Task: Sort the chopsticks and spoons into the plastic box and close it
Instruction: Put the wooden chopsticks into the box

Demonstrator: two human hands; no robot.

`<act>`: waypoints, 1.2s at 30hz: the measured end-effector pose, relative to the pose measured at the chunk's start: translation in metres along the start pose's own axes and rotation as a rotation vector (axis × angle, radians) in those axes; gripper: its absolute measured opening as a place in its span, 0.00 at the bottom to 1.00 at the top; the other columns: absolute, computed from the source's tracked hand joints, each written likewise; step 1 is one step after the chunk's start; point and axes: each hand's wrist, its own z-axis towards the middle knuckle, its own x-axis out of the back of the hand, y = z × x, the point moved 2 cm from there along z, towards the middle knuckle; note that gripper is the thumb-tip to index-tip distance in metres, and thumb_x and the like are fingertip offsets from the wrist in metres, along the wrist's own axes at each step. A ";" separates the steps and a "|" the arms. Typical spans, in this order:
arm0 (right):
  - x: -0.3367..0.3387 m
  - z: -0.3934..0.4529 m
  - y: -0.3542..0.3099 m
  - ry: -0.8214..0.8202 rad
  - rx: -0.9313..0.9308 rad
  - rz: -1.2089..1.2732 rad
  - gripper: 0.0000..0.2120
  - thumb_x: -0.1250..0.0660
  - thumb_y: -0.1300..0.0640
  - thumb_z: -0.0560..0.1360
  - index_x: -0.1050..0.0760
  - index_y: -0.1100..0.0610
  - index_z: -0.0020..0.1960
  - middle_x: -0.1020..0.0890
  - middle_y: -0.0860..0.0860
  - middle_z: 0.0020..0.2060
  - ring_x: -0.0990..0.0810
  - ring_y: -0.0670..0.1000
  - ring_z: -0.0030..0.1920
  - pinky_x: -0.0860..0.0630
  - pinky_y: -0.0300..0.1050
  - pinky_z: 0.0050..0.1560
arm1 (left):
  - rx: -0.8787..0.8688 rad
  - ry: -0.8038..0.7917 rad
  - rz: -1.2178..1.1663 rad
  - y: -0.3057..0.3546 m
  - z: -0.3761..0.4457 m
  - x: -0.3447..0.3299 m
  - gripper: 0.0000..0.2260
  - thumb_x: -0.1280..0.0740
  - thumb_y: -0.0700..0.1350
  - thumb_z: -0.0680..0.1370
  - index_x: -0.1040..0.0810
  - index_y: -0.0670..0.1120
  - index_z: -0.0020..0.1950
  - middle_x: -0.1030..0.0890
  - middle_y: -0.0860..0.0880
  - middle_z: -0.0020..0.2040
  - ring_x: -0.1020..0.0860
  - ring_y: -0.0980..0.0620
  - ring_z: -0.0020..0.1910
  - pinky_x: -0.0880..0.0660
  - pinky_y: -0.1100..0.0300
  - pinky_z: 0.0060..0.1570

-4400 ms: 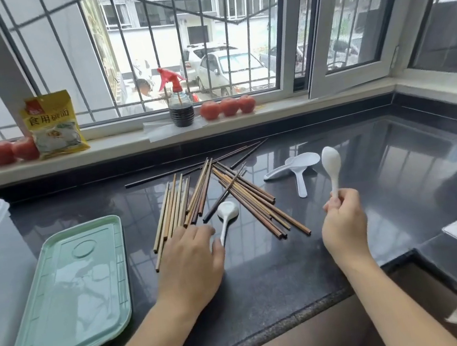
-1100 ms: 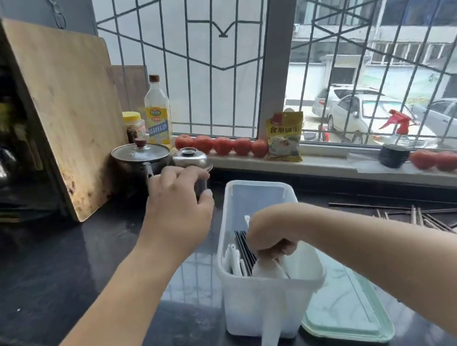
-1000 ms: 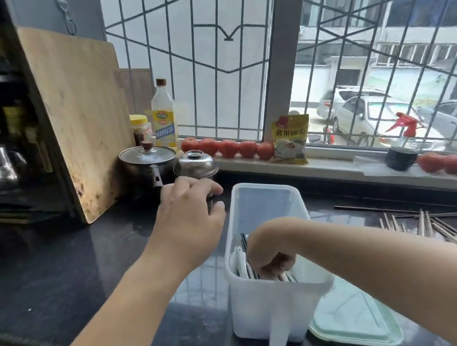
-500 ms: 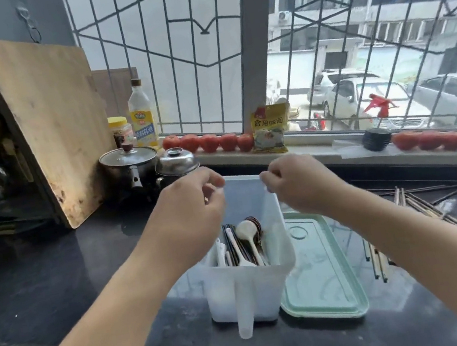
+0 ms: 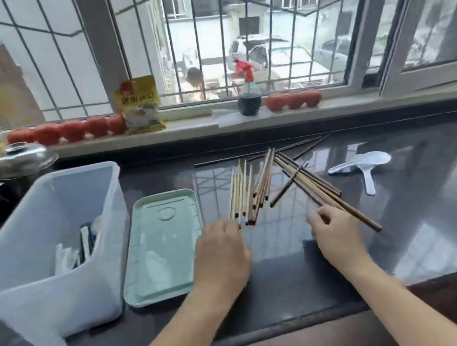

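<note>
Beside chopsticks (image 5: 256,189), both hands (image 5: 221,251) hover; counter (image 5: 435,200) open rightward.

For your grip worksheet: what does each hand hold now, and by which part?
Neither hand clearly holds anything: left hand reaches the light wooden chopsticks' near ends; right hand touches the dark wooden chopsticks.

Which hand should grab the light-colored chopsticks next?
Left, probably. The left hand has its fingertips right at the near ends of the light-colored chopsticks, and sits nearer the plastic box. The right hand is by the dark chopsticks.

Both hands (image 5: 223,253) reach chopsticks (image 5: 249,192) beside open box (image 5: 51,230).
</note>
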 end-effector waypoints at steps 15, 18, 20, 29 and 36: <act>-0.014 0.022 0.001 0.059 -0.096 -0.063 0.14 0.38 0.55 0.79 0.25 0.60 0.38 0.22 0.52 0.32 0.28 0.46 0.33 0.34 0.48 0.34 | 0.333 -0.317 -0.176 -0.024 0.112 -0.007 0.09 0.34 0.40 0.77 0.20 0.37 0.40 0.18 0.39 0.39 0.17 0.41 0.41 0.27 0.57 0.35; -0.013 0.021 -0.001 0.066 -0.067 -0.058 0.15 0.38 0.55 0.79 0.26 0.60 0.36 0.22 0.53 0.31 0.27 0.48 0.32 0.33 0.44 0.32 | 0.344 -0.320 -0.109 -0.023 0.121 -0.010 0.08 0.37 0.37 0.78 0.23 0.38 0.39 0.18 0.39 0.40 0.18 0.43 0.34 0.27 0.59 0.28; -0.012 0.019 -0.001 0.070 -0.061 -0.048 0.15 0.38 0.56 0.79 0.26 0.60 0.36 0.22 0.54 0.30 0.27 0.49 0.32 0.33 0.40 0.31 | 0.335 -0.361 -0.035 -0.017 0.126 -0.007 0.09 0.36 0.35 0.79 0.27 0.40 0.38 0.19 0.39 0.41 0.22 0.46 0.30 0.30 0.60 0.21; -0.013 0.019 -0.001 0.083 -0.068 -0.045 0.15 0.39 0.56 0.79 0.25 0.62 0.36 0.22 0.56 0.31 0.25 0.52 0.32 0.29 0.48 0.33 | 0.294 -0.498 0.218 0.000 0.128 0.015 0.11 0.37 0.41 0.79 0.21 0.37 0.57 0.19 0.43 0.43 0.21 0.46 0.38 0.19 0.53 0.42; -0.012 0.017 0.000 0.075 -0.048 -0.029 0.15 0.39 0.57 0.79 0.28 0.63 0.36 0.23 0.57 0.31 0.28 0.52 0.31 0.35 0.44 0.30 | 0.531 -0.276 -0.365 -0.003 0.121 0.026 0.16 0.49 0.41 0.82 0.26 0.38 0.63 0.31 0.42 0.35 0.34 0.47 0.28 0.36 0.58 0.29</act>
